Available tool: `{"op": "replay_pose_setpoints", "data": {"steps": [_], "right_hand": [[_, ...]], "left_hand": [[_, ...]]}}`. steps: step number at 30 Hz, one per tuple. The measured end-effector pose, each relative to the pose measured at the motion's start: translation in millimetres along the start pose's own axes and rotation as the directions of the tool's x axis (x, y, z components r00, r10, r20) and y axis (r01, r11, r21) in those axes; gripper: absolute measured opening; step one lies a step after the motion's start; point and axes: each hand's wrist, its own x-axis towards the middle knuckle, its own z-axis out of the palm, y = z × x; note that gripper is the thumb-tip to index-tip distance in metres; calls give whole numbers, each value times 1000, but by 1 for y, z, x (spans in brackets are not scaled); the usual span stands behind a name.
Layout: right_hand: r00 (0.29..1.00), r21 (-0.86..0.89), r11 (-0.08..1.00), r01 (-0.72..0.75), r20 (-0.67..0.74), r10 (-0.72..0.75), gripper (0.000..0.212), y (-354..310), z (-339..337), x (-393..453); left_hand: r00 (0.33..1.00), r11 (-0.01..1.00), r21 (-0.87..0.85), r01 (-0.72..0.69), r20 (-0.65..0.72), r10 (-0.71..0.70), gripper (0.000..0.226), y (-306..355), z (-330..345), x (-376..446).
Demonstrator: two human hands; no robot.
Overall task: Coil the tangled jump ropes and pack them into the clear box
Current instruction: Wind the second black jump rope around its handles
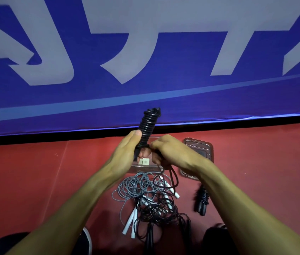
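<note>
A black jump rope (148,124) is wound in tight turns round its handles and stands upright above the floor. My left hand (127,151) grips its lower end. My right hand (167,150) pinches the loose black cord beside the bundle; the cord hangs down to the pile. The clear box (141,167) sits on the floor behind my hands, mostly hidden by them. Below lies a tangled pile (149,197) of grey and black ropes with white handles. A coiled black rope (202,199) lies apart at the right.
The clear box lid (200,150) lies flat to the right of the box. A blue banner (145,70) with large pale letters stands along the far edge of the red floor (35,172). My knees show at the bottom corners.
</note>
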Motion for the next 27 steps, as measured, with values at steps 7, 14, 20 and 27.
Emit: {"op": "replay_pose_setpoints", "data": {"steps": [7, 14, 20, 27], "right_hand": [[996, -41, 995, 92, -9, -92, 69, -5, 4, -2], [984, -227, 967, 118, -102, -144, 71, -4, 8, -1], [954, -377, 912, 164, -175, -244, 61, 6, 5, 7], [959, -298, 930, 214, -118, -258, 56, 5, 7, 10]], "left_hand": [[997, 996, 53, -71, 41, 69, 44, 7, -7, -2], [991, 952, 304, -24, -115, 62, 15, 5, -11, -4], [962, 929, 353, 106, -273, -6, 37, 5, -13, -7], [975, 991, -14, 132, -177, -132, 41, 21, -3, -8]]}}
